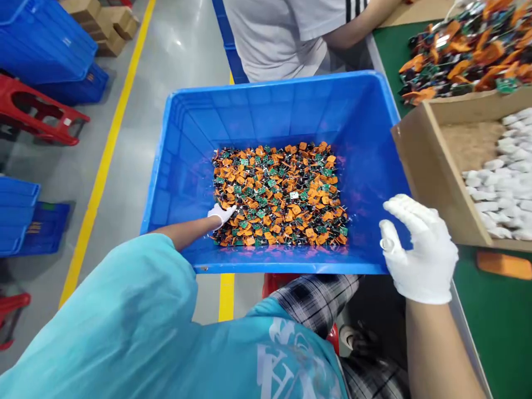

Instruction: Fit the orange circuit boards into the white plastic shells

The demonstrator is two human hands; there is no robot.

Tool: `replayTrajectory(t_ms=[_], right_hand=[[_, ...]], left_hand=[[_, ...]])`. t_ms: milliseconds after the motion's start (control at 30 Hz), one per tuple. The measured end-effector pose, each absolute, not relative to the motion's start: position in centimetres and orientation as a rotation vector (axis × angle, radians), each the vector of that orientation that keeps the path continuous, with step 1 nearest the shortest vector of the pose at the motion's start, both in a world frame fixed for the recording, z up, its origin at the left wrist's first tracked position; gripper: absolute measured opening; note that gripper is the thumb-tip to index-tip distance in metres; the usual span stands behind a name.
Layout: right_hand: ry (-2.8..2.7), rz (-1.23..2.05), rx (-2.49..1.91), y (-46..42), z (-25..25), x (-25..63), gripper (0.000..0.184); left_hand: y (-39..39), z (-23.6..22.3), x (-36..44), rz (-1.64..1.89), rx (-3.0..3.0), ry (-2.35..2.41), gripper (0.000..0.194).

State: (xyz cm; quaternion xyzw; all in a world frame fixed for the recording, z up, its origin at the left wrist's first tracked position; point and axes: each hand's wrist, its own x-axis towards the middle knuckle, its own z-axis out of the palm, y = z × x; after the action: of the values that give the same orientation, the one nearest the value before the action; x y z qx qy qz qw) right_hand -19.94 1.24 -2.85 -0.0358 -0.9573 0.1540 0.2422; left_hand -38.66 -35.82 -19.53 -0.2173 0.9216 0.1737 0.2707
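A large blue plastic bin (274, 266) stands in front of me, its floor covered by a heap of small circuit-board assemblies (274, 205) with orange pieces, green boards and dark wires. My left hand (221, 215), in a white glove, reaches inside to the heap's left edge. Its visible fingers are stretched out at the parts, and nothing shows held in them. Beside the bin's right front corner, my right hand (419, 249) is raised, also gloved in white. Its thumb and fingers are apart with nothing between them.
On the green worktop (494, 321) at right lie a pile of orange-and-green assemblies (469, 50), a cardboard box (436, 166) of white pieces and an orange block (504, 265). A person in a white shirt (282, 39) is beyond the bin. Red stools (37, 111) and blue crates (45, 44) stand left.
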Motion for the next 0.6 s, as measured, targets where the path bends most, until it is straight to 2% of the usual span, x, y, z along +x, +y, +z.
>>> replayTrajectory(t_ms=[133, 233, 300, 467, 600], right_hand=[[-2.748, 0.418, -0.143, 1.1, -4.2, -20.6, 0.028], [-2.81, 0.429, -0.157, 0.9, -4.3, -20.6, 0.03], [-2.879, 0.463, -0.183, 1.1, -4.3, -20.6, 0.033], [-3.226, 0.447, -0.238, 1.6, -4.7, -23.3, 0.047], [-3.549, 0.451, -0.249, 2.1, -6.4, -29.7, 0.049]], left_hand=[[-35.5, -20.5, -37.4, 0.513, -0.671, 2.476, 0.089], [-34.9, -21.1, -36.7, 0.572, -0.699, 2.469, 0.093], [-34.8, -21.5, -36.6, 0.608, -0.718, 2.468, 0.09], [-36.0, -21.5, -37.4, 0.653, -0.738, 2.448, 0.066], [-36.8, -20.9, -38.2, 0.618, -0.733, 2.482, 0.07]])
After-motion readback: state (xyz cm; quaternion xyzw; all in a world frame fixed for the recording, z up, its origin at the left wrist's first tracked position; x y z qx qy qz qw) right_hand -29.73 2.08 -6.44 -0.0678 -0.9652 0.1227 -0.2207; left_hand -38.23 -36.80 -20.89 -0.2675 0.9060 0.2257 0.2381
